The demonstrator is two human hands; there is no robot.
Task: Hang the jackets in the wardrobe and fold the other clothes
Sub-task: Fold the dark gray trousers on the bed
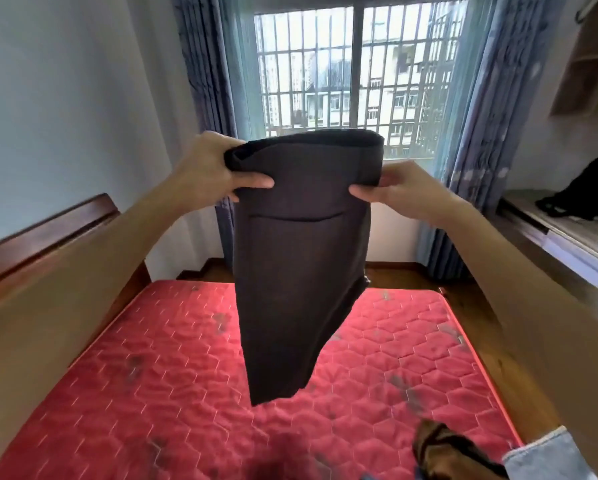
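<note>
Aloft over a bed, a dark folded garment (302,244) hangs from two raised hands. With both forearms outstretched, the left hand (209,168) grips its top left corner, thumb across the front, and the right hand (406,190) pinches the right edge. A pocket seam shows on the cloth; what kind of garment it is cannot be told. Below lies a red quilted mattress (173,368). A brown cloth (444,452) at the near right is cut off by the frame, beside a denim sleeve (546,455).

Matt dark woven cloth trousers (301,258), quilted satiny red mattress (173,375), glossy reddish wood headboard (48,233).
</note>
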